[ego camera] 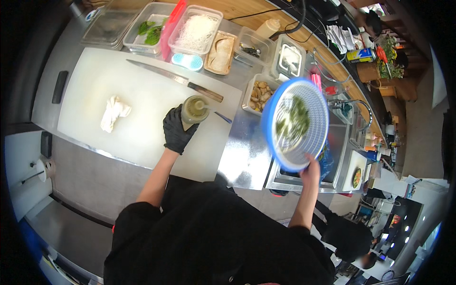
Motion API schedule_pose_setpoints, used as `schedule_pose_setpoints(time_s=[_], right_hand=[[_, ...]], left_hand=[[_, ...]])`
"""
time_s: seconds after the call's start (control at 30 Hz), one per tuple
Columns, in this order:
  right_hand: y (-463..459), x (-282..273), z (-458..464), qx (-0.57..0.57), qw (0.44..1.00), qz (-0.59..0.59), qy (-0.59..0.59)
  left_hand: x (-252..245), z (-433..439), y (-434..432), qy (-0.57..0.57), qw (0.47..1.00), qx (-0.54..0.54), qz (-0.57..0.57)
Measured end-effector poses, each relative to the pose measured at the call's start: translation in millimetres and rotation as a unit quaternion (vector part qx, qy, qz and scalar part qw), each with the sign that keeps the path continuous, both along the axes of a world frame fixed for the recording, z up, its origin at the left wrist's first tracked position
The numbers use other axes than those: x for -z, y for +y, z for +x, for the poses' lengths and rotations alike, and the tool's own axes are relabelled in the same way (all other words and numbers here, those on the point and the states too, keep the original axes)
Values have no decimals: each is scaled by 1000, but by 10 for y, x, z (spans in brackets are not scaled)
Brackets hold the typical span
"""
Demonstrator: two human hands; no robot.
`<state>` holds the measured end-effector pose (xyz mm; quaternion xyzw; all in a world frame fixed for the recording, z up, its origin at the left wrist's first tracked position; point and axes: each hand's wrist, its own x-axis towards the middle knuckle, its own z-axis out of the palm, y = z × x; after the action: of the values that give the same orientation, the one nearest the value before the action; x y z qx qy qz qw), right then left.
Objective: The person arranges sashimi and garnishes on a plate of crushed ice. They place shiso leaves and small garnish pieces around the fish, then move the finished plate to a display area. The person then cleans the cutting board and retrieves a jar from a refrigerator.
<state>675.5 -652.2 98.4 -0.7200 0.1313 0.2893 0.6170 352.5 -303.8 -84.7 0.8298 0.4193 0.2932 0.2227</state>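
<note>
My left hand, in a black glove, grips a squeeze bottle with greenish contents over the white cutting board. A narrow, blue-tipped piece slants from its top towards the right. With my bare right hand I hold the near rim of a white plastic colander nested in a blue bowl. Green leaves lie inside, slightly blurred. The colander is above the steel counter and sink edge. Beyond the bottle, a kitchen knife with a wooden handle rests on the board. A crumpled white cloth lies at its left.
Along the back stand plastic tubs of green leaves, white shreds and brown pieces. A faucet arches over the sink at right. Another person in black is farther off, lower right.
</note>
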Motion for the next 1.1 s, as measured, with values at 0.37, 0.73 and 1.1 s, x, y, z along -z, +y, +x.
schedule_pose_setpoints(time_s=[0.37,0.73,1.1], right_hand=[[2031,79,1374,-51,972,199,115],[901,795,-434,-173,981,93,9],[-324,1031,-2297,26,994,-92,43]], left_hand=[[-57,-166,60,-80,991,56,-89],[-1365,725,2425,-130,984,-95,72],[-1245,2075,3920,398,858,-61,320]])
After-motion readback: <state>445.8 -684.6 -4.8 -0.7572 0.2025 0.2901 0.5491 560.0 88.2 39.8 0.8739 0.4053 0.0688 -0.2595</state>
